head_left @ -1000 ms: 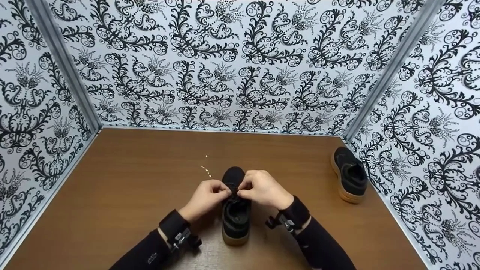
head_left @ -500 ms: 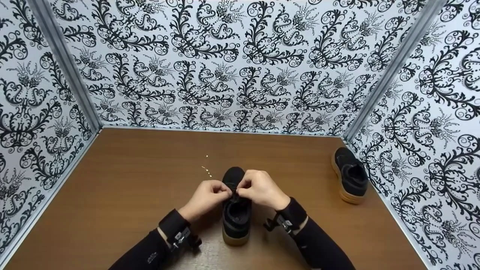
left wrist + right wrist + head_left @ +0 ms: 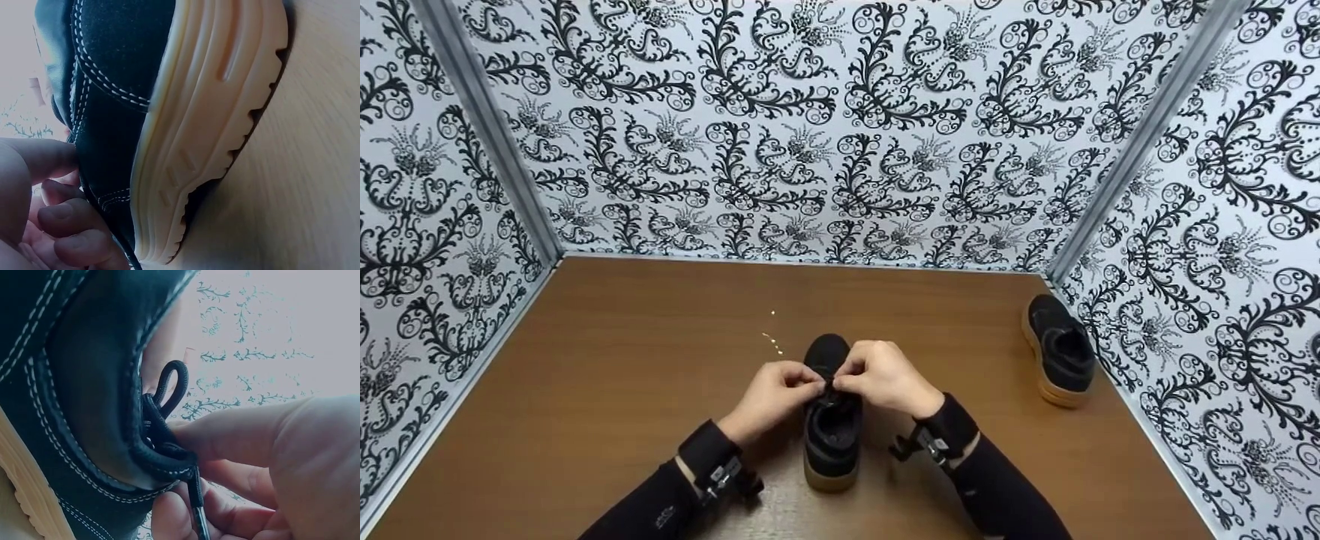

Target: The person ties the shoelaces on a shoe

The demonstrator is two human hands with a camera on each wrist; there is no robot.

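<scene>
A black shoe (image 3: 831, 457) with stitched seams and a tan sole stands on the table, its toe pointing away from me. Over its tongue both hands meet with curled fingers. My right hand (image 3: 889, 379) pinches the black shoelace (image 3: 163, 430) between thumb and fingers. In the right wrist view a small loop stands up from the lace, and one tipped end hangs by the fingers. From the other side my left hand (image 3: 776, 394) pinches at the lacing; a strand runs down past its fingers (image 3: 64, 216) in the left wrist view. Its fingertips' hold is partly hidden.
A second black shoe (image 3: 1061, 352) with a tan sole sits at the table's right edge, close to the patterned wall (image 3: 1200, 300). Small bright specks (image 3: 774, 341) show on the brown table (image 3: 660, 322) left of the near shoe's toe.
Both hands stay at the lacing with only slight finger shifts. The right fingers have come a little nearer the left ones. Both shoes stay put.
</scene>
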